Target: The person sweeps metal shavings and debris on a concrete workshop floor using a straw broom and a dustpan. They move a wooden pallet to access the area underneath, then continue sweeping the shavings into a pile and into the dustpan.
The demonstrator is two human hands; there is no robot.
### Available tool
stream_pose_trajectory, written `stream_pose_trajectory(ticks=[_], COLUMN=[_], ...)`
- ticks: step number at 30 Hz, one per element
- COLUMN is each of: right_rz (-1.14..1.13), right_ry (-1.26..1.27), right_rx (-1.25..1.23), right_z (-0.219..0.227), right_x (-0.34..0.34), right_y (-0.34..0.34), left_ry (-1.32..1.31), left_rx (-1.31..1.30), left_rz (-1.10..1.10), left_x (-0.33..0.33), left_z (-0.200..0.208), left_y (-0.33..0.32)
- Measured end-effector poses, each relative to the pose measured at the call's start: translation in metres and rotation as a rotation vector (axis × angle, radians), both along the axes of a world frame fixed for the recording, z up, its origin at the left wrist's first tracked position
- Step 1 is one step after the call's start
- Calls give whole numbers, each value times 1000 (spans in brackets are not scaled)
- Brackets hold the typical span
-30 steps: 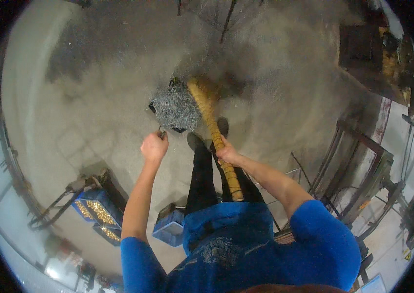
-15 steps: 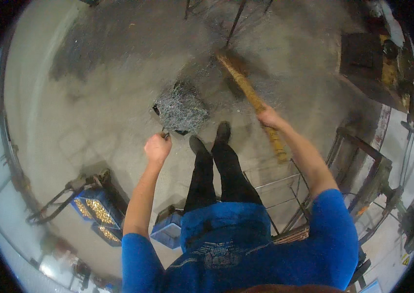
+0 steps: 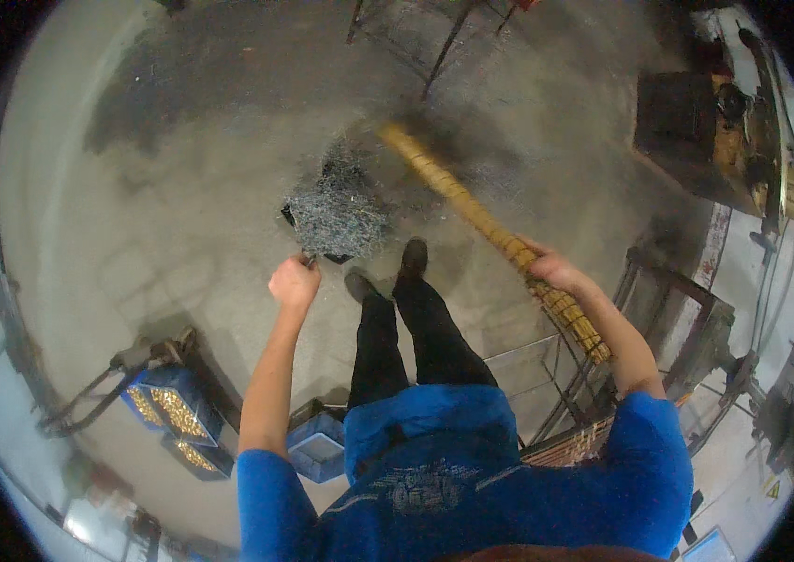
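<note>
My left hand (image 3: 295,281) is closed round the short handle of a dark dustpan (image 3: 288,216), whose edges show only in part. A heap of grey, curly metal shavings (image 3: 336,223) covers most of the pan, close to the floor in front of my feet. In my right hand (image 3: 554,269) is a long yellow broom (image 3: 458,195) bound with dark rings. It slants from beside my right forearm to the far left, and its far end is blurred over a dark patch of floor beyond the shavings.
Blue crates (image 3: 178,412) of small gold-coloured parts sit on a trolley at the left. Another blue crate (image 3: 317,448) stands beside my legs. A wire-frame rack (image 3: 556,365) is at my right, with machinery (image 3: 682,131) farther right. Thin metal legs (image 3: 446,51) rise at the far side.
My right hand has drawn the broom back toward me and to the right, and its far end has swung left. The left hand and dustpan have shifted slightly left in view.
</note>
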State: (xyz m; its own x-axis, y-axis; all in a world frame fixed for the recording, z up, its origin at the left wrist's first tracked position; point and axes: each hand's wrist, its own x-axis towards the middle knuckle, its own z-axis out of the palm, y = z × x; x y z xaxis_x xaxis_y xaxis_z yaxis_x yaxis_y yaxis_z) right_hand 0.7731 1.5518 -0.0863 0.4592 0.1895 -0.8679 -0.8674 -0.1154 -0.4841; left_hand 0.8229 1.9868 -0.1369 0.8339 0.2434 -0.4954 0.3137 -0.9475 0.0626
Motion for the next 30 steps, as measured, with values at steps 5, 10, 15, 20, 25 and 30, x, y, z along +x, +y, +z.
stream_pose_trajectory(ticks=[5,10,15,20,25,30], right_rz=[23,-461,-300,-217,-186,-177], right_ry=[-320,181,-24,-64,-87,-129], right_rx=[-187,-324,-373,-46,10,-296], right_z=[-74,-114,-239,-109,-16,-36], right_x=[-67,-66,-155,-120,-114,-79], right_y=[-103,-113,14,135,65,-53], left_ry=[-81,-113,-103,-87,-42,-30], left_rx=[-81,-149,-214,-161,-184,-143], left_rz=[-50,-179,-254,-259,-267,-220], left_x=[-1,-4,4,-3,0,-3], left_z=[8,-4,5,-4,2,3], left_y=[2,11,-9,12,8,9])
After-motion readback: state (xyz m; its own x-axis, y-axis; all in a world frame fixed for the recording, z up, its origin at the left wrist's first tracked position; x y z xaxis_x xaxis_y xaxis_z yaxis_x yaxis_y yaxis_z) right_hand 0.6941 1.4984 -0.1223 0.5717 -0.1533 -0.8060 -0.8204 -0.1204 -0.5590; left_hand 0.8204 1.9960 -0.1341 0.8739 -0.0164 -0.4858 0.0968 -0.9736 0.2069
